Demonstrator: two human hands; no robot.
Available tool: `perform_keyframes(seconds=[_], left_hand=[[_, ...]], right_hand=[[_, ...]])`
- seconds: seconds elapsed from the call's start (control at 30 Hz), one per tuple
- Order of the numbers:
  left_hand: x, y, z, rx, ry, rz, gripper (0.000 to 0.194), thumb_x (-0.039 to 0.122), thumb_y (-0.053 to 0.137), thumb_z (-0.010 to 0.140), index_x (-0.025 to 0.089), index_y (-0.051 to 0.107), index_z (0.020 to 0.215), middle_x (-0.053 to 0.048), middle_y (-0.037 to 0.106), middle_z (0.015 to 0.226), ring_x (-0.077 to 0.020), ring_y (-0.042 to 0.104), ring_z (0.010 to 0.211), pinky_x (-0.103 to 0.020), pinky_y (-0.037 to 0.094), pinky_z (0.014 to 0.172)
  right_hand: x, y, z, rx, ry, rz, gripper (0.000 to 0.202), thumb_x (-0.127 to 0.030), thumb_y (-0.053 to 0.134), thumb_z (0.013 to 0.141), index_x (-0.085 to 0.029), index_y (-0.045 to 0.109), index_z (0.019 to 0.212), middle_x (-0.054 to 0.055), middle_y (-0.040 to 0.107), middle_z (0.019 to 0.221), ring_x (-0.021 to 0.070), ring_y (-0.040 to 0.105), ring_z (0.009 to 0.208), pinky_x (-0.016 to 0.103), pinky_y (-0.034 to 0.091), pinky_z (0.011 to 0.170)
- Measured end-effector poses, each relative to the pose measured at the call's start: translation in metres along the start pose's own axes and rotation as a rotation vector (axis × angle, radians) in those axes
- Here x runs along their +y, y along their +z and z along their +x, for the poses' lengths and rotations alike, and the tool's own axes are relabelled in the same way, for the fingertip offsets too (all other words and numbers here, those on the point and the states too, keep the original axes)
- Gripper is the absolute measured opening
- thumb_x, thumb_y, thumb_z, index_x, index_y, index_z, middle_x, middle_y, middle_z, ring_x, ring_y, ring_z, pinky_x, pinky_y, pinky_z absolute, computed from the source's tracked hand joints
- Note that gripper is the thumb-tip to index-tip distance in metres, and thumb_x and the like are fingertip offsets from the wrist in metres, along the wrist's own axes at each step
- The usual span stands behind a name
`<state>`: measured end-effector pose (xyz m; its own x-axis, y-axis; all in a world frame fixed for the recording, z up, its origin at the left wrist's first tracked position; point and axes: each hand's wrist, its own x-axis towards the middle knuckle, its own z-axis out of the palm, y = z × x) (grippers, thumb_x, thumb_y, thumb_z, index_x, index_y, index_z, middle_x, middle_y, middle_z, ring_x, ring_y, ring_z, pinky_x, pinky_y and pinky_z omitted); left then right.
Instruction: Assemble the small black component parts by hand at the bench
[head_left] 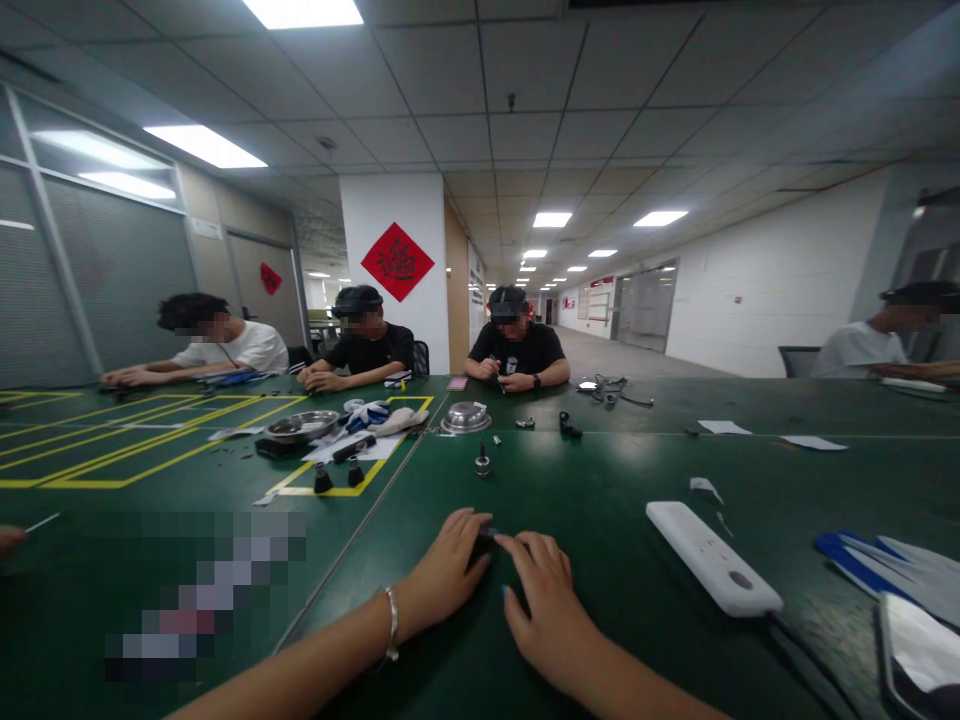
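Observation:
My left hand (448, 567), with a bracelet at the wrist, rests low over the green table with its fingers bent round a small dark piece (488, 533). The piece is too small and too covered to name. My right hand (546, 592) reaches in from the other side. Its index fingertip touches the piece, while its thumb stands apart and the other fingers stretch forward. Beyond both hands, a small round metal part with a thin upright stem (482, 464) stands on the table. Behind that lies a tiny light-coloured piece (496, 440).
To the right lies a white power strip (712, 555) with a cable, near blue-and-white gloves (892, 570) and a phone (919, 655). Farther off are an upturned metal bowl (466, 417), a black fitting (570, 427) and two black cones (339, 478). Several people sit around the table.

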<state>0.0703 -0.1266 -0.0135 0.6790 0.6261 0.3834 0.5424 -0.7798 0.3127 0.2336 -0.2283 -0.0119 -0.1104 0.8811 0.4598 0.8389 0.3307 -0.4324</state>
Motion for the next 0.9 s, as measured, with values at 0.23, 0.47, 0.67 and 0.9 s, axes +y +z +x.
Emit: perform_keyframes(seconds=[0.23, 0.47, 0.67, 0.9], left_hand=[[0.008, -0.002, -0.013, -0.046, -0.016, -0.057, 0.053, 0.009, 0.042, 0.08, 0.02, 0.036, 0.131, -0.008, 0.04, 0.138, -0.0215, 0.027, 0.134, -0.047, 0.026, 0.111], [0.007, -0.009, -0.009, -0.052, -0.126, -0.121, 0.04, 0.01, 0.039, 0.083, 0.018, 0.045, 0.121, -0.009, 0.053, 0.124, -0.0186, 0.049, 0.116, -0.038, 0.039, 0.103], [0.007, -0.011, -0.009, -0.002, -0.158, -0.087, 0.027, 0.024, 0.05, 0.083, 0.021, 0.056, 0.109, -0.007, 0.056, 0.118, -0.0235, 0.042, 0.12, -0.042, 0.035, 0.104], [0.017, -0.019, -0.006, -0.034, -0.181, -0.096, 0.03, 0.028, 0.056, 0.08, 0.025, 0.062, 0.109, -0.006, 0.056, 0.106, -0.0209, 0.05, 0.101, -0.036, 0.042, 0.09]], right_hand=[[0.009, 0.004, -0.001, -0.12, -0.035, -0.095, 0.05, -0.013, 0.049, 0.081, -0.015, 0.048, 0.131, 0.009, 0.042, 0.133, 0.0265, 0.033, 0.122, 0.043, 0.026, 0.104], [0.01, 0.004, 0.0, -0.158, -0.051, -0.088, 0.04, -0.015, 0.046, 0.086, -0.014, 0.054, 0.125, 0.011, 0.047, 0.129, 0.0257, 0.039, 0.119, 0.042, 0.032, 0.102], [0.007, -0.012, 0.002, -0.095, 0.111, -0.353, 0.045, -0.013, 0.056, 0.079, -0.015, 0.053, 0.124, 0.017, 0.052, 0.117, 0.0342, 0.048, 0.108, 0.048, 0.042, 0.086], [0.007, -0.019, 0.003, -0.311, 0.171, -0.331, 0.037, 0.004, 0.049, 0.075, -0.014, 0.059, 0.106, 0.013, 0.06, 0.096, 0.0252, 0.06, 0.084, 0.032, 0.047, 0.07]])
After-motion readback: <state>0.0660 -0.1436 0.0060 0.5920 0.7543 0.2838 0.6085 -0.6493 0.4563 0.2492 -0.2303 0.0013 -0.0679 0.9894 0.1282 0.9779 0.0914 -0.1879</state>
